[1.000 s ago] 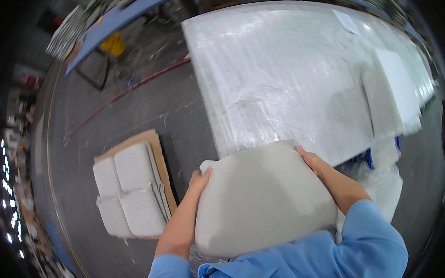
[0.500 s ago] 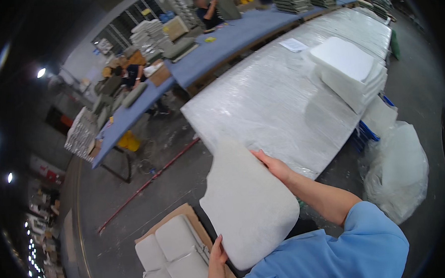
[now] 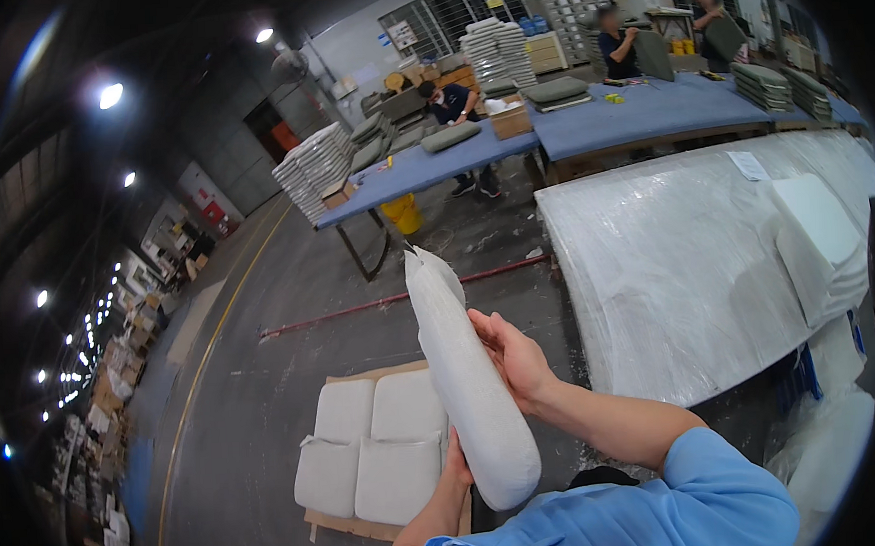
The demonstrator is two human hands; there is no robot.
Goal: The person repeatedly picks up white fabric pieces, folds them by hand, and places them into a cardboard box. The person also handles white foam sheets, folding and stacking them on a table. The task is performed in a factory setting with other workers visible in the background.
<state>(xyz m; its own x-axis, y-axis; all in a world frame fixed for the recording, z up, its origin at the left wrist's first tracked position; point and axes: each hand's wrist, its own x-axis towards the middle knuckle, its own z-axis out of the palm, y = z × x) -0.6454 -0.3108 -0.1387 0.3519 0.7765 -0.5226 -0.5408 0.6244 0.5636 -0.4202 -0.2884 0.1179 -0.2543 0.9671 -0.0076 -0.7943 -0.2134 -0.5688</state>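
A thick white cushion (image 3: pixel 474 398) is turned up on its edge in front of me, its narrow side facing up and its ragged end pointing away. My right hand (image 3: pixel 512 360) lies along its right face, fingers bent against it. Lower down, my left hand (image 3: pixel 458 464) grips the cushion from the left near its rounded end; most of those fingers are hidden behind it. On the floor to the left, several similar white cushions (image 3: pixel 338 411) rest side by side on brown cardboard (image 3: pixel 361 528).
A large plastic-wrapped white surface (image 3: pixel 651 254) is on my right, with stacked white foam pieces (image 3: pixel 822 237) on it. Beyond stand blue-topped tables (image 3: pixel 636 118) with green cushions (image 3: pixel 451 136) and co-workers. A red pole (image 3: pixel 390 299) crosses the floor.
The cushion has turned from its broad face onto its edge and swung away from the wrapped surface. My view has turned left, bringing the floor cushions into fuller sight.
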